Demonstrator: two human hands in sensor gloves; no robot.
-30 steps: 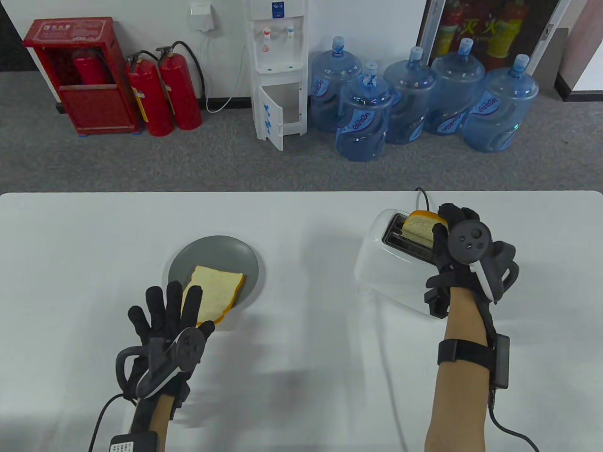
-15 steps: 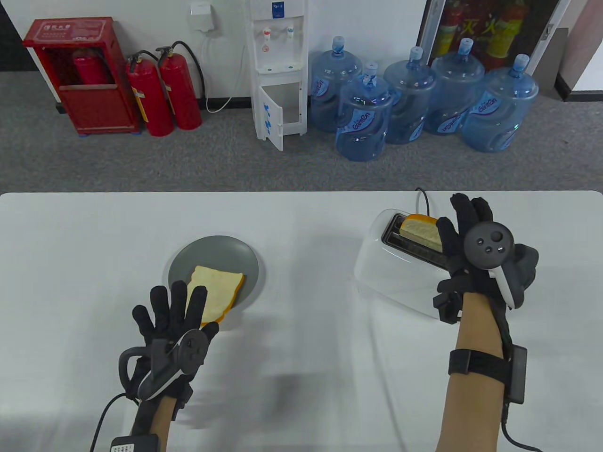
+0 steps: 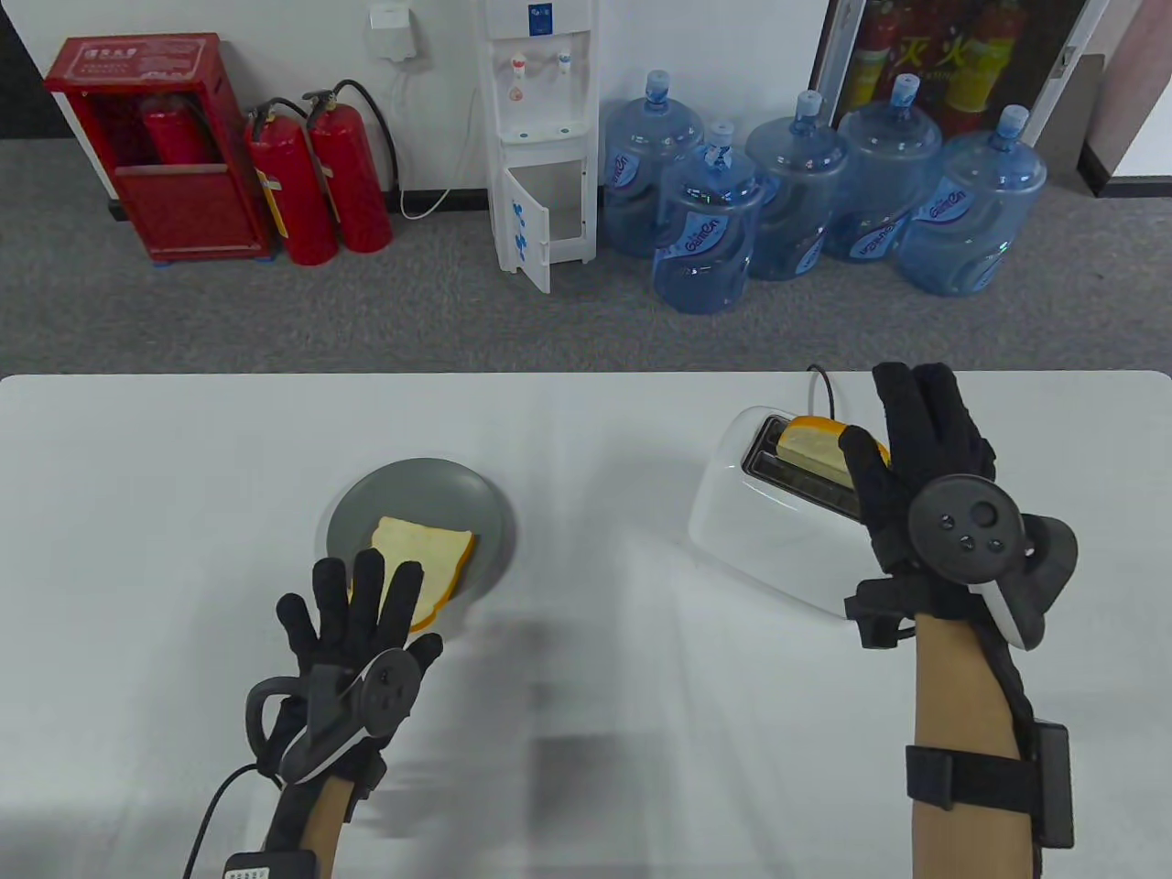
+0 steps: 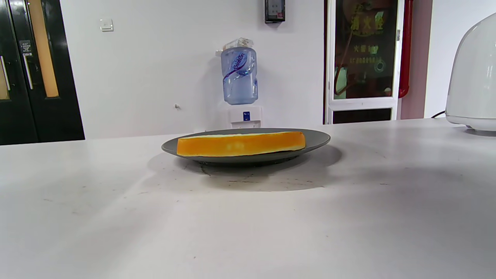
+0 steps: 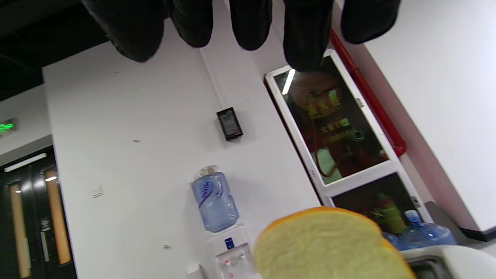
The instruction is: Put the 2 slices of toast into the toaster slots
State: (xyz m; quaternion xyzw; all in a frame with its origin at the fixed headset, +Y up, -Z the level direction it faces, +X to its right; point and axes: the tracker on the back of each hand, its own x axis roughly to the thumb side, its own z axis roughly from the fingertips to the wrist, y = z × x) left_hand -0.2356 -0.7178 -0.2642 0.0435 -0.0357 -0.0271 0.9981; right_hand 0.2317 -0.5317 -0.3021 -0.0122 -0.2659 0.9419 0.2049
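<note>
A white toaster [image 3: 751, 526] stands at the table's right. One slice of toast [image 3: 810, 441] sits in its far slot, its top sticking out; that slice [image 5: 329, 248] fills the bottom of the right wrist view. My right hand [image 3: 906, 439] hovers above and to the right of it, fingers straight, holding nothing. The second slice [image 3: 430, 554] lies flat on a grey plate [image 3: 412, 494] at centre left, also seen edge-on as the slice [image 4: 240, 144] on the plate [image 4: 317, 140]. My left hand [image 3: 352, 604] is spread just in front of the plate, its fingertips over the slice's near edge.
The toaster's cord [image 3: 824, 385] runs off the table's far edge. Beyond the table stand water bottles [image 3: 705, 229], a dispenser [image 3: 540, 137] and red fire extinguishers [image 3: 316, 183]. The toaster's side [image 4: 472, 73] shows at the left wrist view's right edge.
My right hand let go of the slice in the toaster, straightened its fingers and drew back to the right. The slice sank lower in the slot. My left hand crept slightly right.
</note>
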